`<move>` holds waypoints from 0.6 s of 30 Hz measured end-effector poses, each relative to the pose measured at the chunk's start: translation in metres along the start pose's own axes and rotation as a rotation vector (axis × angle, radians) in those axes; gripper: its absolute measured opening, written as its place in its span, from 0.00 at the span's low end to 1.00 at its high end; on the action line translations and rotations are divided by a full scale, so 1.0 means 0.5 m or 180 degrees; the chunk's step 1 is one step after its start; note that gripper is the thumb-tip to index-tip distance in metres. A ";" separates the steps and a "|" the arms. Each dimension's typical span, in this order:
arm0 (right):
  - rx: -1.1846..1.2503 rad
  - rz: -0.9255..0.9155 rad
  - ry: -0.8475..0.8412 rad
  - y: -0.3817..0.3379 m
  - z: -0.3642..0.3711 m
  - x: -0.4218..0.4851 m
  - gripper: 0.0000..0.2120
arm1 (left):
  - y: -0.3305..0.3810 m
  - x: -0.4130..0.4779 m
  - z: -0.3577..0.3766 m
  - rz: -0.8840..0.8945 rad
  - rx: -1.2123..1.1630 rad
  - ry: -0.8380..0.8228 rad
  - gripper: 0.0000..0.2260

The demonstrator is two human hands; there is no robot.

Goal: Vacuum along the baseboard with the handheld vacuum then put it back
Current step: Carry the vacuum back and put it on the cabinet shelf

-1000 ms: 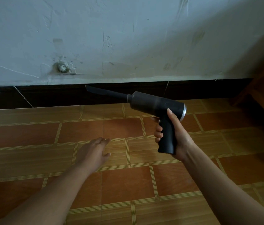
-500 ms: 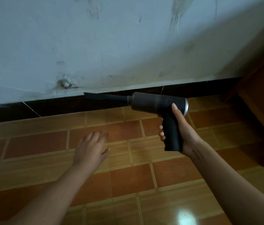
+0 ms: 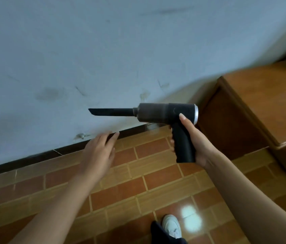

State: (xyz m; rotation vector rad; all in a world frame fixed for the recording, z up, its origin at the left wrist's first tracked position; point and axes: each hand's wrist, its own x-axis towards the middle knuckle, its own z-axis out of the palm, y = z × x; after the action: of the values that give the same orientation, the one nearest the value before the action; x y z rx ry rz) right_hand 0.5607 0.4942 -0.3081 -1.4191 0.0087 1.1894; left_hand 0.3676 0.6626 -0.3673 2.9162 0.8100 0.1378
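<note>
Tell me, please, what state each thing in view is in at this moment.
handheld vacuum, held level off the floor, nozzle pointing left, clear of the baseboard.
right hand, wrapped round the vacuum's grip.
left hand, open, holding nothing.
baseboard, untouched by the nozzle.
white shoe, planted on the tiles.

One vacuum (image 3: 165, 112), two hands (image 3: 98, 152) (image 3: 198, 145), one shoe (image 3: 172, 226)

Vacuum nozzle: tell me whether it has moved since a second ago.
Yes, upward. The nozzle of the vacuum in the right hand was level with the baseboard; now it is above it, in front of the wall.
</note>
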 end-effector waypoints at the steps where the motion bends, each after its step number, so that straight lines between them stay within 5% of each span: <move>1: 0.0050 -0.0036 0.0021 -0.042 0.001 -0.048 0.28 | 0.017 0.003 -0.057 0.0027 -0.0057 0.0090 0.24; 9: 0.0560 -0.0406 0.0367 -0.275 -0.014 -0.400 0.30 | 0.176 -0.007 -0.411 0.0293 -0.0384 0.0517 0.23; 18: 0.1288 -0.0909 0.1219 -0.244 -0.040 -0.663 0.32 | 0.290 -0.031 -0.551 0.1805 -0.0081 0.0572 0.23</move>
State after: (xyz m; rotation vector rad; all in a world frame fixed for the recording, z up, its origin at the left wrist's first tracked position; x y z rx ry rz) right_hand 0.4922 0.3101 -0.0140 -1.2173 0.2889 0.6255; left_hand 0.3958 0.5542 -0.0765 3.0492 -0.0275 0.4549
